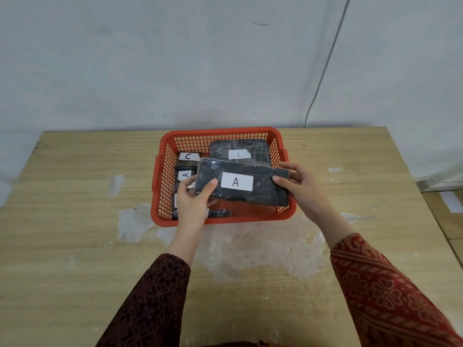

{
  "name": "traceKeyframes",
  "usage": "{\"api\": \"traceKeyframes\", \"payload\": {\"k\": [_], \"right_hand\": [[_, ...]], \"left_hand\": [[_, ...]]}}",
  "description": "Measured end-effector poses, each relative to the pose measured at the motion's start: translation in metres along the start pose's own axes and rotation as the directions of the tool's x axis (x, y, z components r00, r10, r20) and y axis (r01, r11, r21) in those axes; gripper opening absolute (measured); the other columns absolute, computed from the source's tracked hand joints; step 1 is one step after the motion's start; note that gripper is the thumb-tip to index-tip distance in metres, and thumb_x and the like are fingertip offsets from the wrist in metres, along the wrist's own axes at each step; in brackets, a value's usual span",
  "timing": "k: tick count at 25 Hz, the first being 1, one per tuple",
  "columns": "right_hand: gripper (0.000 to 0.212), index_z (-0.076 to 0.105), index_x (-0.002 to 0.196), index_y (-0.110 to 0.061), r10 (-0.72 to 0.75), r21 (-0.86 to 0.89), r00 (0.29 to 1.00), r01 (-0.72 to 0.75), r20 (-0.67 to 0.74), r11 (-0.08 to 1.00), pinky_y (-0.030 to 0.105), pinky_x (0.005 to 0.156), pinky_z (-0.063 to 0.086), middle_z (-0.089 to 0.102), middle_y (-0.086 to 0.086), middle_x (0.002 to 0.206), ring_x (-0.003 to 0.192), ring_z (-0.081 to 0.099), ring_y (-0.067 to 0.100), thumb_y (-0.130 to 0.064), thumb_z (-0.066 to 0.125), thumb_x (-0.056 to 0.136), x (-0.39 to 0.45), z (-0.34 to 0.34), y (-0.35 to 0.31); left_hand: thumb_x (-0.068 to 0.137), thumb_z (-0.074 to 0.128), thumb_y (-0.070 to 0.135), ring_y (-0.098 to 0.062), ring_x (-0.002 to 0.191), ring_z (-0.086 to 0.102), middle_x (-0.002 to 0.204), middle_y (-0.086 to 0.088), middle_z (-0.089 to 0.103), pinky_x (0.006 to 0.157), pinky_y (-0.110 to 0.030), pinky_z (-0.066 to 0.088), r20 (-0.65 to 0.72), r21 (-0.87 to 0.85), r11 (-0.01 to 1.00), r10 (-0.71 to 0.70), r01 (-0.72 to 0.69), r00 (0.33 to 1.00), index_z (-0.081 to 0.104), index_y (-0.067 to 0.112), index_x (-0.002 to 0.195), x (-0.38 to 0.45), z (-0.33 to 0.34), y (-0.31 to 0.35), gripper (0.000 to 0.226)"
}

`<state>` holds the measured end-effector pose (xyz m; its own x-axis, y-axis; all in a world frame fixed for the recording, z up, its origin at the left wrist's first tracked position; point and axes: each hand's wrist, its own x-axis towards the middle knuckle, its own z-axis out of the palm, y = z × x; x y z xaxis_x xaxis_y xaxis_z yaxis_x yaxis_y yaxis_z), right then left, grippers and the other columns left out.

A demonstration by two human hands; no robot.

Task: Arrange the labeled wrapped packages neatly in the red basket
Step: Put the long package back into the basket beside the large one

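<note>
A red mesh basket (220,132) stands at the middle of the wooden table. I hold a large black wrapped package (260,171) with a white "A" label above the basket's front half. My left hand (194,199) grips its left end and my right hand (300,186) grips its right end. Another large "A" package (239,149) lies flat at the basket's back right. Along the left wall sit a small "C" package (188,159) and a small "A" package (184,175). More dark packages near the front left are partly hidden by my left hand.
The wooden table (75,246) has worn, pale patches in front of the basket. A grey wall rises behind it, with a thin cable (323,71) hanging down at the right. The table's right edge drops off near a tiled floor.
</note>
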<state>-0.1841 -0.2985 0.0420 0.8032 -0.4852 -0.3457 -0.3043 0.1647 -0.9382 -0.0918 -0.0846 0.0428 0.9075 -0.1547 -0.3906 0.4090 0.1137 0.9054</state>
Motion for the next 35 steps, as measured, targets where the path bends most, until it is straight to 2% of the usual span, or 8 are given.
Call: {"api": "traceKeyframes", "payload": {"k": [7, 11, 14, 17, 21, 25, 29, 35], "right_hand": [[0.039, 0.055, 0.114, -0.02, -0.004, 0.033, 0.992, 0.008, -0.126, 0.999, 0.03, 0.068, 0.059, 0.066, 0.005, 0.11, 0.097, 0.068, 0.021, -0.021, 0.074, 0.08, 0.007, 0.002, 0.005], [0.049, 0.052, 0.121, -0.015, -0.031, -0.218, 0.978, -0.015, -0.206, 0.976, 0.029, 0.07, 0.058, 0.063, 0.001, 0.115, 0.102, 0.064, 0.021, -0.028, 0.074, 0.079, 0.0, 0.014, 0.018], [0.069, 0.038, 0.14, -0.013, -0.057, -0.459, 0.992, 0.001, -0.109, 0.889, 0.042, 0.093, 0.054, 0.055, 0.006, 0.133, 0.116, 0.057, 0.022, -0.033, 0.07, 0.083, -0.006, 0.018, 0.021], [0.073, 0.031, 0.145, -0.009, -0.1, -0.645, 0.995, 0.061, -0.024, 0.762, 0.042, 0.101, 0.048, 0.051, 0.009, 0.138, 0.123, 0.052, 0.026, -0.039, 0.064, 0.087, -0.006, 0.02, 0.016], [0.066, 0.042, 0.137, -0.008, -0.045, -0.861, 0.998, 0.065, 0.049, 0.505, 0.031, 0.084, 0.044, 0.057, 0.014, 0.126, 0.111, 0.054, 0.028, -0.049, 0.058, 0.088, -0.005, 0.026, 0.013], [0.061, 0.045, 0.13, -0.008, -0.008, -0.891, 0.998, 0.055, 0.058, 0.451, 0.036, 0.087, 0.046, 0.054, 0.016, 0.124, 0.11, 0.052, 0.031, -0.047, 0.061, 0.086, -0.004, 0.031, 0.011], [0.062, 0.041, 0.134, -0.008, 0.035, -0.944, 0.994, 0.088, 0.105, 0.318, 0.041, 0.1, 0.041, 0.046, 0.018, 0.132, 0.119, 0.045, 0.033, -0.031, 0.07, 0.083, -0.002, 0.035, 0.015], [0.054, 0.042, 0.129, -0.005, -0.071, -0.965, 0.995, 0.084, 0.068, 0.25, 0.041, 0.093, 0.044, 0.044, 0.022, 0.131, 0.116, 0.047, 0.036, -0.015, 0.069, 0.083, 0.005, 0.042, 0.023]], "left_hand": [[0.083, 0.072, 0.016, -0.013, 0.085, 0.073, 0.102, -0.001, 0.068, 0.063, -0.022, 0.058, 0.04, 0.058, 0.998, 0.022, -0.024, 0.999, 0.052, 0.029, 0.099, -0.002, -0.009, -0.018, 0.029], [0.088, 0.066, 0.026, -0.02, 0.091, 0.07, 0.111, -0.007, 0.064, 0.075, -0.039, 0.06, -0.03, 0.253, 0.963, -0.084, 0.089, 0.996, 0.048, 0.021, 0.114, 0.005, -0.006, -0.024, 0.032], [0.089, 0.061, 0.038, -0.023, 0.1, 0.063, 0.114, -0.007, 0.065, 0.09, -0.043, 0.052, 0.022, 0.615, 0.788, 0.002, -0.015, 1.0, 0.054, 0.014, 0.118, 0.018, -0.003, -0.02, 0.038], [0.087, 0.063, 0.041, -0.021, 0.093, 0.062, 0.103, -0.005, 0.067, 0.087, -0.037, 0.051, 0.099, 0.708, 0.705, -0.057, -0.03, 0.993, 0.061, 0.014, 0.104, 0.032, -0.003, -0.012, 0.032], [0.084, 0.065, 0.045, -0.019, 0.081, 0.062, 0.085, -0.003, 0.067, 0.065, -0.028, 0.046, 0.124, 0.79, 0.612, -0.199, 0.025, 0.972, 0.064, 0.013, 0.093, 0.043, -0.017, -0.017, 0.033], [0.082, 0.068, 0.046, -0.014, 0.08, 0.058, 0.082, 0.007, 0.06, 0.058, -0.025, 0.042, 0.143, 0.829, 0.56, -0.201, -0.006, 0.969, 0.063, 0.016, 0.099, 0.052, -0.016, -0.025, 0.036], [0.077, 0.07, 0.05, -0.027, 0.102, 0.062, 0.112, -0.007, 0.065, 0.081, -0.035, 0.052, 0.13, 0.834, 0.549, -0.093, -0.058, 0.987, 0.051, 0.006, 0.128, 0.054, -0.012, -0.036, 0.07], [0.078, 0.071, 0.04, -0.016, 0.098, 0.06, 0.116, 0.0, 0.066, 0.071, -0.019, 0.041, 0.231, 0.822, 0.538, -0.014, -0.188, 0.973, 0.051, 0.017, 0.134, 0.052, -0.02, -0.04, 0.064]]}}
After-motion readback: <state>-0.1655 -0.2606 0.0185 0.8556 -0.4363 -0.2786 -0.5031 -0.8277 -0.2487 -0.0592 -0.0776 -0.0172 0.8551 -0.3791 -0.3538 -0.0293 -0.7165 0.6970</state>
